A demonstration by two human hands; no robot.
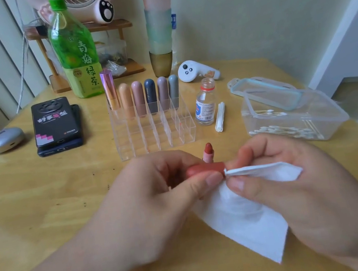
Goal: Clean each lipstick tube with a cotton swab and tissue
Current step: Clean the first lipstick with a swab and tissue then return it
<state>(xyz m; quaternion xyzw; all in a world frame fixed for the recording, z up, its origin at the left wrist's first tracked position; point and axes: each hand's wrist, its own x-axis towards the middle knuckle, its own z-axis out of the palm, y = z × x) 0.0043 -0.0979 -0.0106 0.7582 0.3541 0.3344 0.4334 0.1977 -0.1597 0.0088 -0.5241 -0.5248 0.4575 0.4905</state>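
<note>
Holding a red-brown lipstick cap (204, 168) sideways in the left hand (157, 185), fingers (213, 180) clenched round it, open mouth facing right. Pinching a folded white tissue (244, 214) in the right hand (283, 165), with its twisted corner right at the cap's mouth and the loose tail trailing down toward the counter (41, 192). Probably wiping out the inside of the cap.

Just behind the cap: the uncapped lipstick (208, 150), bullet exposed and upright; cannot tell whether standing on the counter or caught in the left hand. Main danger right there: brushing the soft bullet with a knuckle or the tissue, smearing it, snapping it, or tipping it over. Best to keep wiping strokes short and away from it.

Other risks: tearing the thin tissue by forcing the corner in and leaving lint inside the cap; loosening the grip and letting the smooth cap slip out. Further back, beside the clear organiser (148, 128) with its row of capped tubes (150, 93), a little bottle (205, 105) seemingly without a lid, easy to knock over when reaching across for the swab box (292, 115)
</note>
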